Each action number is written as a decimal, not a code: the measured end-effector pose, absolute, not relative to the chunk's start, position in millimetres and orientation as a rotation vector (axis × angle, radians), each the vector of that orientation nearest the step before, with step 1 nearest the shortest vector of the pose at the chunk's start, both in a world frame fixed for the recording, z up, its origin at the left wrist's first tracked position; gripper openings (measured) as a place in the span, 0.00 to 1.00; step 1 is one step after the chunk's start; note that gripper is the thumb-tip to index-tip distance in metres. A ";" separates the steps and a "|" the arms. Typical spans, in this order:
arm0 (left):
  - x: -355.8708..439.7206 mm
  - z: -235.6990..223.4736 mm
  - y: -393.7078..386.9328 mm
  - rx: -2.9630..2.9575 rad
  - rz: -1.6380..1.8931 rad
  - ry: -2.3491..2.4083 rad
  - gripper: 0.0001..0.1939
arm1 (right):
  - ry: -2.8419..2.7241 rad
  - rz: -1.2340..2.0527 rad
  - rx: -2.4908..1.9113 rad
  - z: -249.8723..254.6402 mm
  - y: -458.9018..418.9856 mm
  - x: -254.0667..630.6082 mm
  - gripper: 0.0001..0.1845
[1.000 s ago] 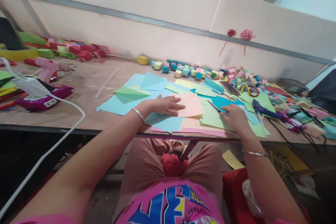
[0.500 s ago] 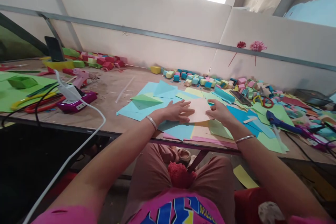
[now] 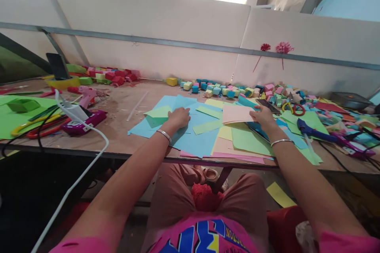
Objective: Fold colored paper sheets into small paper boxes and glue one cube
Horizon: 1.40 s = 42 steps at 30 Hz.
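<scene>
Blue sheets (image 3: 194,138) lie under the half-open left hand (image 3: 179,118), which grips nothing visible. The smaller peach paper (image 3: 237,114), formerly between both hands, is now shifted right, its edge pinched in the right hand's (image 3: 263,117) nearly closed fingers.

The right hand (image 3: 263,118) holds peach paper (image 3: 236,114) above green sheets (image 3: 251,139).

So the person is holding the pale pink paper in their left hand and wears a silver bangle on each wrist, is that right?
Not quite: the head view shows the pale pink paper in the right hand. The left hand is away from it, by the green sheet. There is indeed a silver bangle on each wrist.
</scene>
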State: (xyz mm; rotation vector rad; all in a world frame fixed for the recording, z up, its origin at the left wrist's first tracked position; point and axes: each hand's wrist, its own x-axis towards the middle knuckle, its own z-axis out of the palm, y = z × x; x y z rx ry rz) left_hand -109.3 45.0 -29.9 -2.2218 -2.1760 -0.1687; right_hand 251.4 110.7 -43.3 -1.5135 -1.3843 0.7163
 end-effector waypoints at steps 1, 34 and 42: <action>-105.5 -29.7 44.5 -2.241 -0.168 -2.138 0.18 | -1.357 0.720 -1.505 -43.1 111.4 252.2 0.28; -92.3 -28.3 42.8 -2.183 -0.899 -2.187 0.19 | -0.916 1.015 -1.210 -34.0 108.3 249.8 0.07; -96.7 -28.2 50.5 -1.872 -1.708 -2.152 0.21 | -0.967 1.049 -1.221 -38.6 109.7 250.8 0.06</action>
